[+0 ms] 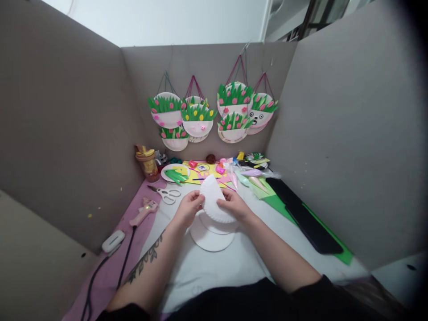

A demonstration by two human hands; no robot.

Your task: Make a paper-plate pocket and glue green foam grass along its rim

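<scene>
With the left hand [191, 207] and right hand [235, 206] pinching opposite sides of the white, half-round, crimp-edged paper plate [212, 199] between them, too hard a squeeze could crease it, and dipping it could shift the white, rounded paper pieces [213, 241] just below the grip.

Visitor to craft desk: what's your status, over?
Left hand and right hand: both gripping a half-round white paper plate piece. Curved white pieces beneath it. White-handled scissors lie left, apart from both hands.
</scene>
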